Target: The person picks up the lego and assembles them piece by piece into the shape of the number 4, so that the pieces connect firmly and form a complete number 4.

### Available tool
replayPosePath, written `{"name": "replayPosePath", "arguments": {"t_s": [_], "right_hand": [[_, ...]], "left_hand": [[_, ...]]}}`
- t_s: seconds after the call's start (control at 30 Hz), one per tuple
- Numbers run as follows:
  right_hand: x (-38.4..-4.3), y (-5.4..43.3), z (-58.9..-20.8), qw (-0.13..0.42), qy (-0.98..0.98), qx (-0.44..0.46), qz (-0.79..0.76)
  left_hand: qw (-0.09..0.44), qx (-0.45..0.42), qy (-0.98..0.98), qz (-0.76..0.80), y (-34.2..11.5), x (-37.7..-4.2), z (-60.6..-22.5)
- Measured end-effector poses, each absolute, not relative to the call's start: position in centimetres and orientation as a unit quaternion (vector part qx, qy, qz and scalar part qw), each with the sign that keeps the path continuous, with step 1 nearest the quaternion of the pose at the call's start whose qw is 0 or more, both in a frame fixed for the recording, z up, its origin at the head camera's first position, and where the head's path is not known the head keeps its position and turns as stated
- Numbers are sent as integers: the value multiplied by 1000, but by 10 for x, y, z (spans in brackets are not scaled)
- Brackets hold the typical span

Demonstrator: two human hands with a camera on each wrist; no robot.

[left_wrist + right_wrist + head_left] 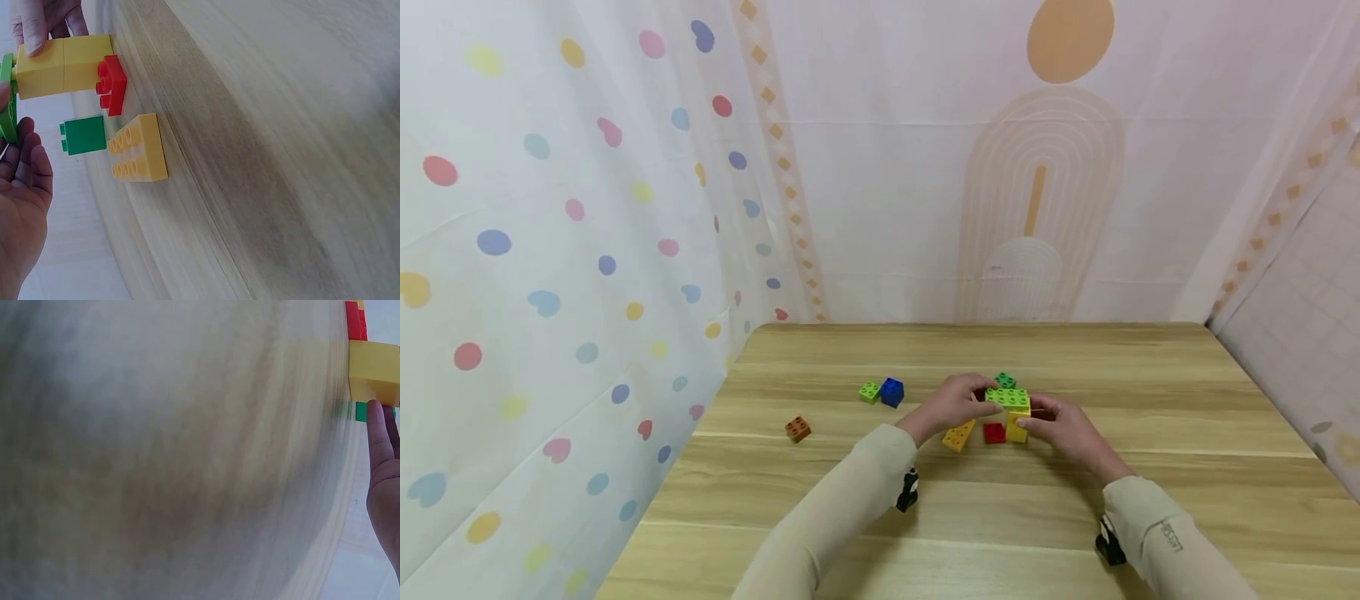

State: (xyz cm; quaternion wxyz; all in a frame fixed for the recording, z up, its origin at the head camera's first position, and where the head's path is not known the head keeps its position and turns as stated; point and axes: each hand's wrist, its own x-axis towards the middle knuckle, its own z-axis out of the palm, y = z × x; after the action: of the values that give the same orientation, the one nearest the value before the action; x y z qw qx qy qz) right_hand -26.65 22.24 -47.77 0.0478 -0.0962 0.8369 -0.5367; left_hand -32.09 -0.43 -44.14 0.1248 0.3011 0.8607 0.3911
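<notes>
In the head view my left hand [957,400] pinches a flat light green building brick [1007,398] by its left end, thumb in front and fingers behind. The brick lies across the top of two stacked yellow bricks [64,65], tilted slightly against their studs in the left wrist view. My right hand [1066,423] holds the yellow stack from its right side, thumb [32,28] on the upper brick. Close to the stack's foot sit a small red brick [112,86] and a longer yellow-orange brick [147,150]. A dark green brick [85,135] stands behind.
Further left on the wooden table [865,358] lie a blue brick [892,392], a small light green brick [869,392] and an orange-brown brick [798,429]. Patterned curtains [880,208] hang behind the table and along its left.
</notes>
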Motion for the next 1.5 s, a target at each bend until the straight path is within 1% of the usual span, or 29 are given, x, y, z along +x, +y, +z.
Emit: {"name": "replayPosePath", "arguments": {"t_s": [0.23, 0.7, 1.0, 1.2, 1.5], "right_hand": [[-267, 221, -477, 52, 833, -94, -543], [-268, 219, -478, 53, 831, -97, -545], [-267, 217, -479, 58, 830, -95, -546], [-269, 216, -481, 57, 828, -100, -549], [-265, 222, -479, 61, 834, -75, -543]], "left_hand": [[137, 298, 858, 397, -3, -324, -443], [142, 293, 863, 385, -4, -326, -439], [164, 297, 855, 391, -6, -328, -439], [163, 299, 855, 391, -7, -329, -439], [165, 312, 858, 372, 2, -330, -431]]}}
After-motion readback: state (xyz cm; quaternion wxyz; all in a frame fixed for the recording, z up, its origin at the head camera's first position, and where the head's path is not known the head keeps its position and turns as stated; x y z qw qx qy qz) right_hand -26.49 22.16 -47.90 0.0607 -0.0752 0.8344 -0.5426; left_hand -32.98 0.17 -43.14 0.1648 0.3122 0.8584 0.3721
